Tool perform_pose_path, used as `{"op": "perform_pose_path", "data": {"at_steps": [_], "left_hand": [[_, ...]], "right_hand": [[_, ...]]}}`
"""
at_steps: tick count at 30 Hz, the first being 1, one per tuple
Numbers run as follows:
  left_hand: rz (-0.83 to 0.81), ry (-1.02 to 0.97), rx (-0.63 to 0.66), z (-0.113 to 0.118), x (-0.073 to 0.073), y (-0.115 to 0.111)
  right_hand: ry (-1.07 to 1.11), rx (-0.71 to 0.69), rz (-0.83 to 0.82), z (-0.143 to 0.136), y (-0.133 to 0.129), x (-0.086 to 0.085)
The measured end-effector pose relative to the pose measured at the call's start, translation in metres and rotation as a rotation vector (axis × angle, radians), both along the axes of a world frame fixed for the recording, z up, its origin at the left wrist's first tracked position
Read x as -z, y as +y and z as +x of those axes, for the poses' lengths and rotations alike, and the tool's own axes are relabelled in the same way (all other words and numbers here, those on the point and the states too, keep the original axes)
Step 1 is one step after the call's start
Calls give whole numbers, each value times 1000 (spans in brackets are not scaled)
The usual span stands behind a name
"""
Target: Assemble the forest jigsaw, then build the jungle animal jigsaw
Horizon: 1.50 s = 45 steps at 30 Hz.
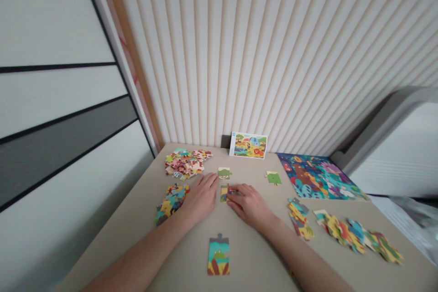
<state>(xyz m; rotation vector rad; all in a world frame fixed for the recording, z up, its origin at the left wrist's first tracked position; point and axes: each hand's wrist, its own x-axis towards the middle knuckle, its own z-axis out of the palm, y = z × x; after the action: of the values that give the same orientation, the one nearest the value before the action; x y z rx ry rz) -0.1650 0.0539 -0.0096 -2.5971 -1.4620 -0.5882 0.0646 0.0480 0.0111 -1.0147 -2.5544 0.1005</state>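
My right hand (249, 201) has its fingertips closed on the right side of a yellow puzzle piece (224, 193) that lies on the table. Fingers stretched out flat, my left hand (202, 194) rests just left of it and holds nothing that I can see. Its fingertips are close to a green and cream puzzle piece (224, 173); whether they touch it I cannot tell. Nearer to me lies a joined picture of a green crocodile-like animal on blue water (219, 255). Another green piece (273, 178) lies alone to the right.
A picture card (248, 145) leans against the pleated wall. Piles of pieces lie at the back left (186, 164), beside my left forearm (173, 201), and on the right (345, 232). More pieces (300, 219) sit near a dark blue picture sheet (320, 177).
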Motion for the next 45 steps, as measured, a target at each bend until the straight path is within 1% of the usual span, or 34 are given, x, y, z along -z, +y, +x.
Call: {"op": "perform_pose_path", "data": {"at_steps": [7, 11, 14, 17, 21, 26, 34, 45], "left_hand": [[-41, 27, 14, 0, -3, 0], [-53, 42, 9, 0, -3, -1], [-66, 54, 3, 0, -5, -2], [-79, 70, -6, 0, -6, -2], [-77, 74, -20, 1, -4, -2], [-59, 66, -38, 3, -1, -1], [-48, 60, -16, 2, -2, 0], [-77, 63, -28, 2, 3, 2]], "right_hand": [[150, 87, -158, 2, 4, 8], [164, 83, -183, 3, 7, 12], [178, 44, -169, 5, 13, 13], [188, 19, -121, 3, 22, 15], [165, -12, -86, -1, 29, 17], [133, -13, -63, -3, 27, 16], [85, -9, -44, -7, 26, 12], [46, 2, -22, -14, 24, 9]]}}
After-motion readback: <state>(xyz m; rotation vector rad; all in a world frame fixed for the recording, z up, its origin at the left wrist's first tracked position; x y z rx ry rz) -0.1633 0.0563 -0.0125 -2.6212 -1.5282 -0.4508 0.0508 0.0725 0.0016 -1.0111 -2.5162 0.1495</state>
